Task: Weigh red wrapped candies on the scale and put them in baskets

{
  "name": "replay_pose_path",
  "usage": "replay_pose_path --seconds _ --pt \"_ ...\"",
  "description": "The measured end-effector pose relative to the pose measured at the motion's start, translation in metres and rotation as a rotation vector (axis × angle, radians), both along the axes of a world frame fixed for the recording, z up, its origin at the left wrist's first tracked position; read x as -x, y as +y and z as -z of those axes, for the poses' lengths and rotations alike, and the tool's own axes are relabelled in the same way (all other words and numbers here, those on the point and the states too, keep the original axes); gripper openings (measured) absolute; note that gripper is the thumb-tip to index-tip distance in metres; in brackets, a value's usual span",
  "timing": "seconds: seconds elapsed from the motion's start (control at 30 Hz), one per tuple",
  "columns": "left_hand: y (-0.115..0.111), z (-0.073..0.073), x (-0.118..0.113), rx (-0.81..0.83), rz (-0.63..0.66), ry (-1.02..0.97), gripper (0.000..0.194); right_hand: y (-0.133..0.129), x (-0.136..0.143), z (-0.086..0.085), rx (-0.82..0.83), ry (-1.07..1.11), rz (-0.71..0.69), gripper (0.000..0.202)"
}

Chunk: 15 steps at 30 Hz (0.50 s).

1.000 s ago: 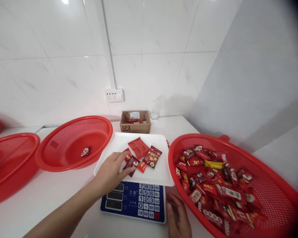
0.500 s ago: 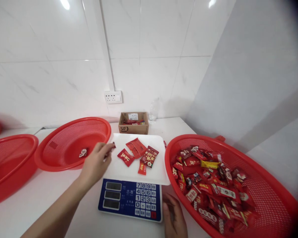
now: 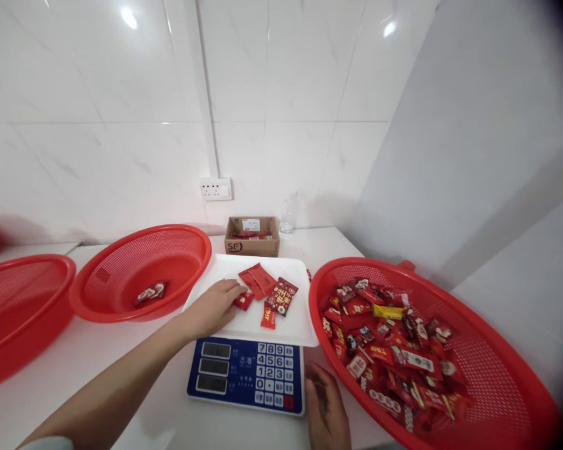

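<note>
My left hand (image 3: 216, 307) reaches over the white weighing tray (image 3: 253, 328), its fingertips closed on a small red candy packet (image 3: 244, 300) that it partly covers. Just right of it on the tray are flat red packets (image 3: 259, 280), a dark red printed packet (image 3: 281, 296) and a small bright red packet (image 3: 268, 317). Below the tray is the scale's blue keypad panel (image 3: 246, 375). My right hand (image 3: 327, 407) rests on the table against the panel's right edge, fingers loosely curled, thumb apart, nothing visible in it.
At right, a large red basket (image 3: 507, 369) holds many wrapped candies. Another red basket (image 3: 98, 269) at left holds a few wrapped candies (image 3: 151, 292); a further red basket (image 3: 23, 312) stands beside it. Behind the tray are a cardboard box (image 3: 252, 248) with packets and a clear bottle (image 3: 288, 214).
My left hand has moved onto the red candy packet on the tray; the small dark item it held is gone from its fingers. The left basket shows more candy than before. My right hand stays put.
</note>
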<state>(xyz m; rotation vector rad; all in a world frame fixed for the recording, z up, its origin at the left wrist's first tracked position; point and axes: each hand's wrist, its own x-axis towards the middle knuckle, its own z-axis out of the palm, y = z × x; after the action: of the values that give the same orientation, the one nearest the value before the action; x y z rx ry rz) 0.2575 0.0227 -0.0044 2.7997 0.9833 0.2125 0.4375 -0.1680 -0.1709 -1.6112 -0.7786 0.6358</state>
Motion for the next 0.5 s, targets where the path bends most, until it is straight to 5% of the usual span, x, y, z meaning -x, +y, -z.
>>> replay_pose_path --seconds 0.3,0.4,0.5 --pt "0.02 -0.015 0.053 -0.236 -0.479 -0.201 0.034 0.001 0.009 -0.009 -0.032 -0.002 0.085 0.048" --pt "0.014 -0.013 0.048 -0.227 -0.431 -0.255 0.031 0.002 0.007 -0.007 -0.035 0.004 0.046 0.049" --pt "-0.009 -0.004 0.014 -0.097 -0.222 -0.243 0.03 0.003 0.007 -0.005 -0.044 -0.004 0.046 0.048"
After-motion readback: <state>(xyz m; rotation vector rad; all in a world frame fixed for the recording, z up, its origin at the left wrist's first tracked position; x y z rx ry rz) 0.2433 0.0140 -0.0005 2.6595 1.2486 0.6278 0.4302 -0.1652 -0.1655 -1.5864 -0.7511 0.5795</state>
